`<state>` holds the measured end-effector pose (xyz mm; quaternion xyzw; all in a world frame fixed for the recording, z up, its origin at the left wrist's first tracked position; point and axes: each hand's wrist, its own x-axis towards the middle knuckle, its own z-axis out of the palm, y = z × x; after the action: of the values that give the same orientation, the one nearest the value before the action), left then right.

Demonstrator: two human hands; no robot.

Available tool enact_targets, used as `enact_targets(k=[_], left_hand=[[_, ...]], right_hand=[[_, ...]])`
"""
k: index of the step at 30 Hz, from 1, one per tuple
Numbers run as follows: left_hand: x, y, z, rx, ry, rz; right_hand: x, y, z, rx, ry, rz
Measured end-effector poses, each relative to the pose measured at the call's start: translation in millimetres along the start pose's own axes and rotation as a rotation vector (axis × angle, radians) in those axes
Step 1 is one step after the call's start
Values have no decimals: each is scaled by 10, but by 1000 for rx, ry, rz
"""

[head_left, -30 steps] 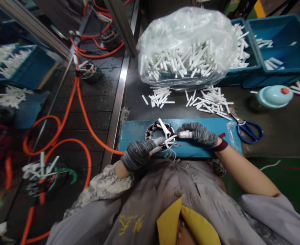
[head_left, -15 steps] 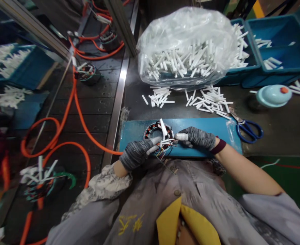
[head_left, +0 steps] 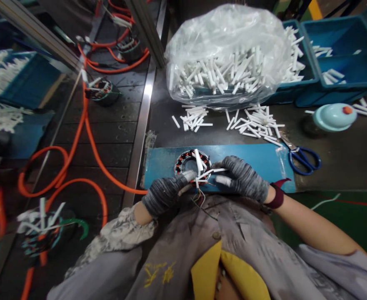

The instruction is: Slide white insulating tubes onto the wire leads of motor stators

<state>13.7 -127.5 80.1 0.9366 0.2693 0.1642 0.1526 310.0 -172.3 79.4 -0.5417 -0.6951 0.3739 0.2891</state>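
A ring-shaped motor stator (head_left: pixel 179 160) with dark and orange windings lies on the blue mat (head_left: pixel 242 156). White sleeves (head_left: pixel 198 160) stick out of its front right side, and thin coloured lead wires (head_left: pixel 202 198) hang toward me. My left hand (head_left: pixel 167 189), in a grey glove with bare fingertips, grips the stator's near rim between thumb and fingers. To the right is my gloved right hand (head_left: pixel 244 177), its thumb apart from the fingers. One thin white sleeve (head_left: pixel 218 170) reaches from the stator to just by those fingers; whether they touch it, I cannot tell.
Loose white sleeves (head_left: pixel 258 121) lie behind the mat, before a plastic bag (head_left: pixel 227 37) full of them. Blue bins (head_left: pixel 352 89), a light-blue lidded container (head_left: pixel 335 118) and scissors (head_left: pixel 305 160) are at right. Left, a slatted conveyor (head_left: pixel 121 143) carries orange hoses (head_left: pixel 91 146) and other stators (head_left: pixel 103 91).
My right thumb and fingers have parted from their pinch beside the stator, and that hand has shifted slightly right. My left hand keeps its grip near the rim. The view has moved a little.
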Motion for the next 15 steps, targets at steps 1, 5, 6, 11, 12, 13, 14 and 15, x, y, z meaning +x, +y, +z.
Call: enact_targets(k=[1, 5, 6, 11, 12, 13, 14, 15], left_hand=[[7, 16, -20, -22, -2, -5], [25, 50, -71, -55, -23, -34], [26, 47, -70, -40, -29, -23], [-16, -11, -16, -43, -33, 20], [-30, -20, -7, -53, -39, 4], [-43, -25, 1, -62, -47, -12], [-54, -26, 7, -68, -55, -23], [-61, -25, 13, -72, -61, -30]], right_hand=[[-5, 10, 4, -69, 30, -42], [64, 43, 40, 68, -100, 54], [92, 42, 54, 183, -184, 135], [141, -1, 86, 374, -280, 303], [130, -10, 69, 336, -236, 273], [119, -18, 46, 292, -181, 233], [110, -23, 18, 250, -124, 192], [108, -25, -9, 221, -84, 156]])
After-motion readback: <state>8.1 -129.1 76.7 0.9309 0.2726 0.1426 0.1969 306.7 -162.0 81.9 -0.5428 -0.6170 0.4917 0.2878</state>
